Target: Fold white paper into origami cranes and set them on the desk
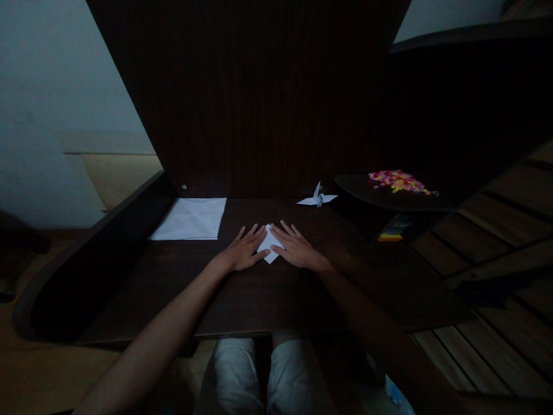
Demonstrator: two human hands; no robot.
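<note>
A small white folded paper [270,243], diamond-shaped with one corner toward me, lies flat on the dark wooden desk [242,305]. My left hand [244,249] rests on its left side, palm down, with the fingers spread out. On its right side lies my right hand [295,246], also flat with fingers apart. Both thumbs point inward across the paper, and the fingertips cover its side edges. Beyond my right hand stands a white origami crane [318,199] with its wings spread.
Several large white paper sheets [190,219] with crease lines lie at the back left. A dark side panel [86,265] bounds the left edge. On the curved shelf [358,191] at right sits a heap of small pink, red and yellow pieces [400,181]. My knees are under the desk.
</note>
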